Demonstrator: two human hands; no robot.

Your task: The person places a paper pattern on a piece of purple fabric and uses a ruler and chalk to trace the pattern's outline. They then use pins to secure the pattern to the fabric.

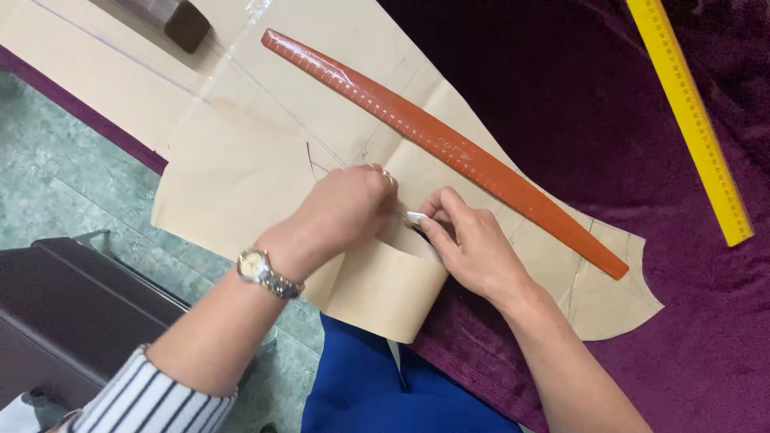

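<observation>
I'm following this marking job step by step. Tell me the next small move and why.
Probably draw the white chalk a little further along the paper pattern: the right hand pinches it with its tip at the pattern's cut edge over the purple fabric, while the left hand presses the paper flat.

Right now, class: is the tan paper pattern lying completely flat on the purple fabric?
No. The paper pattern curls up at its near edge, where the left hand presses it.

A tan paper pattern (241, 168) is laid on deep purple velvet cloth (577, 104). A reddish-brown curved ruler (449, 148), a yellow straight ruler (694, 120), a striped black-and-white sleeve (148, 401) and a white chalk piece (415, 217) are seen.
</observation>
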